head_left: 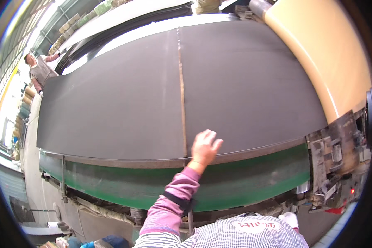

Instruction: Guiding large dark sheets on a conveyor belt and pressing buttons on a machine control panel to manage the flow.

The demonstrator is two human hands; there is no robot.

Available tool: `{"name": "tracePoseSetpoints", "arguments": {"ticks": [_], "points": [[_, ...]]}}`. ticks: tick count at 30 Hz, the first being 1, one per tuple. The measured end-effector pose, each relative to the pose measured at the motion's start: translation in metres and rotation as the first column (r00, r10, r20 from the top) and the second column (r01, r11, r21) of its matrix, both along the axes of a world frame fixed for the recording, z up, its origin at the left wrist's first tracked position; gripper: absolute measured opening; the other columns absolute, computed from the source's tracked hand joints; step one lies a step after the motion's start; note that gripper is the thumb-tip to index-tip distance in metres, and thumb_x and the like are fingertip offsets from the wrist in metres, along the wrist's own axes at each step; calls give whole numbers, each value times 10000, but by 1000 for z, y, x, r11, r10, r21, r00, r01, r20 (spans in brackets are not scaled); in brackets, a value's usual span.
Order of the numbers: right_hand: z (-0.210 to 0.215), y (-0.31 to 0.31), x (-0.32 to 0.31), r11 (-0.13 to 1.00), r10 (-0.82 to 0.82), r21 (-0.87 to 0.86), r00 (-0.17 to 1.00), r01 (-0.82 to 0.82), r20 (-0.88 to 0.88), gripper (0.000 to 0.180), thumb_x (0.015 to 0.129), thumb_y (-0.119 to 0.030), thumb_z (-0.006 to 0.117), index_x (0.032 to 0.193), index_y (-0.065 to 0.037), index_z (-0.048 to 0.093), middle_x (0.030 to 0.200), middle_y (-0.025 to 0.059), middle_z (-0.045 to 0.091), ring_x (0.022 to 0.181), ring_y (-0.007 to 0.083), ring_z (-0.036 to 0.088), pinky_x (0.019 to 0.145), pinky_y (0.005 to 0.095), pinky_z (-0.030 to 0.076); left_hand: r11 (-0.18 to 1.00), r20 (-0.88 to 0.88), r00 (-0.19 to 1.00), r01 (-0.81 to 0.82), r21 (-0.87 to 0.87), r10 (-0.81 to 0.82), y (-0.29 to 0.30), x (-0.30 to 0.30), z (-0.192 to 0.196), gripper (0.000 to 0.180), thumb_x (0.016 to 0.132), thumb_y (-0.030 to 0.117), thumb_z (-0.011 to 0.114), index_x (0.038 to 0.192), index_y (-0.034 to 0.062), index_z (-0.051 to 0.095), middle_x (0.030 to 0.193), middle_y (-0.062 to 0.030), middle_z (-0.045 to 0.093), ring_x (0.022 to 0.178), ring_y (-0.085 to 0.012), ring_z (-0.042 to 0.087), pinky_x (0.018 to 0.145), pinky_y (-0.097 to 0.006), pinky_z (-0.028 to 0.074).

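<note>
Single head-worn fisheye view, looking down and forward over a wide table.

The camera sits above the wearer's chest, close to the near table edge (235, 156), which bends across the lower frame. It faces the far side, where the dark sheet (132, 103) fills the centre. A person (39, 70) stands small at the far left; a tan roll (318, 49) curves along the right rim. No second view overlaps.
</note>
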State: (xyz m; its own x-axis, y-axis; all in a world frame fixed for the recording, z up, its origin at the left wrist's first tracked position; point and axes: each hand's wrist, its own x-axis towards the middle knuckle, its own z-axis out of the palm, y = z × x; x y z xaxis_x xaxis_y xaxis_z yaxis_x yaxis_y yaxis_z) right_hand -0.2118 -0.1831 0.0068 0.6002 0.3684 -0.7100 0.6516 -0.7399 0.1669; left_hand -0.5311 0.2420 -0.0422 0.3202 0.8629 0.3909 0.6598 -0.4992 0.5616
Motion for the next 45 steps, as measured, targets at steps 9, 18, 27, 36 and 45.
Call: {"name": "tracePoseSetpoints", "arguments": {"ticks": [9, 18, 27, 36, 45], "points": [[50, 254, -47, 453, 228, 883, 942, 121, -246, 340, 847, -152, 683, 1173, -56, 681, 1138, 99, 695, 1098, 234, 638, 1009, 323, 474, 713, -625, 522, -697, 80, 580, 59, -353, -30, 679, 794, 453, 710, 1259, -19, 561, 1268, -179, 583, 1244, -330, 497, 1070, -447, 369], [-32, 391, -92, 556, 376, 762, 918, -331, 125, 557, 840, -324, 632, 1343, -101, 549, 1280, 133, 597, 1223, 321, 519, 1048, 396, 418, 473, -578, 461, -869, -141, 673, 63, -379, -27, 661, 824, 373, 690, 1288, -71, 533, 1306, -257, 541, 1254, -379, 493, 1061, -445, 411], [-9, 384, -8, 647, 309, 690, 939, -324, 152, 451, 769, -214, 671, 1210, -127, 643, 1153, 166, 613, 1114, 359, 576, 980, 445, 471, 757, -574, 653, -647, -86, 493, 7, -334, -11, 409, 731, 340, 662, 984, 20, 662, 1031, -180, 634, 1041, -351, 568, 924, -462, 477], [-98, 366, 201, 374, -49, 726, 794, 577, -606, 258, 912, -199, 568, 1088, -13, 599, 1033, 43, 549, 971, 187, 528, 860, 326, 432, 848, -594, 797, -386, -363, 109, 22, -235, 24, 442, 838, 531, 635, 1178, 252, 683, 1383, -141, 476, 1340, -353, 380, 1047, -528, 404], [-74, 379, 176, 739, 178, 570, 920, -359, 350, 558, 885, -17, 531, 1431, -13, 416, 1492, 240, 376, 1362, 350, 399, 1155, 404, 300, 805, -567, 801, -202, -557, -191, 15, -155, 36, 514, 881, 609, 564, 1309, 328, 611, 1448, -210, 384, 1295, -456, 376, 1085, -509, 377]]}}
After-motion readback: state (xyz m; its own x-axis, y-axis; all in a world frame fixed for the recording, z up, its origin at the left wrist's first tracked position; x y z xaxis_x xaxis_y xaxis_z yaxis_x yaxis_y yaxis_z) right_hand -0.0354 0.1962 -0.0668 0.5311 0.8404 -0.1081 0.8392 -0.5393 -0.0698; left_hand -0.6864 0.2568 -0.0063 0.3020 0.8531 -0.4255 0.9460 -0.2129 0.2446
